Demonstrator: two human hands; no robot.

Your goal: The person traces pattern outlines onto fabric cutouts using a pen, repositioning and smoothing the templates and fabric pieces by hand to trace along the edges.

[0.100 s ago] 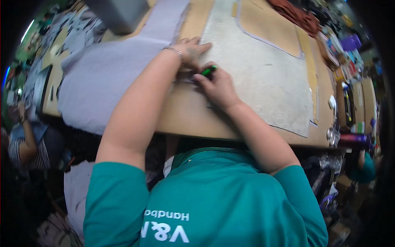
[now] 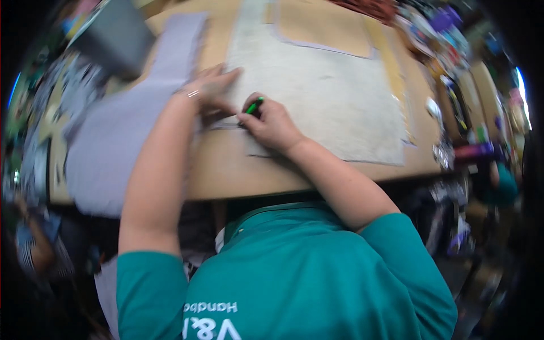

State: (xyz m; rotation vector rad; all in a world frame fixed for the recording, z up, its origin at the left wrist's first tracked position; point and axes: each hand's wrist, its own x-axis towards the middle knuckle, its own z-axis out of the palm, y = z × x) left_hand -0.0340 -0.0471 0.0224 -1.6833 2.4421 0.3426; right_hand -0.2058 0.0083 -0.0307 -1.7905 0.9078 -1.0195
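My right hand [image 2: 273, 123] is closed around a green pen [image 2: 254, 105] near the left edge of a pale, stained sheet [image 2: 334, 96] shaped like a pattern piece. Just left of it, my left hand [image 2: 211, 90] lies with fingers spread, thumb pointing toward the pen, fingertips at the sheet's edge. Under and below the left palm a small strip with a dark edge shows, partly hidden. A lilac-grey cloth piece [image 2: 107, 130] lies left of my left forearm. The pen's tip is hidden by my fingers.
A grey box-like block [image 2: 113, 39] stands on the tan table [image 2: 243, 175] at the upper left. Reddish-brown cloth [image 2: 368, 8] lies at the far edge. Assorted supplies, including a purple bottle [image 2: 476, 150], crowd the right side. Another person [image 2: 42, 243] is at the lower left, blurred.
The whole view has turned and shifted, so the table and both hands appear farther left. The right hand keeps the pen, and the left hand stays spread beside it.
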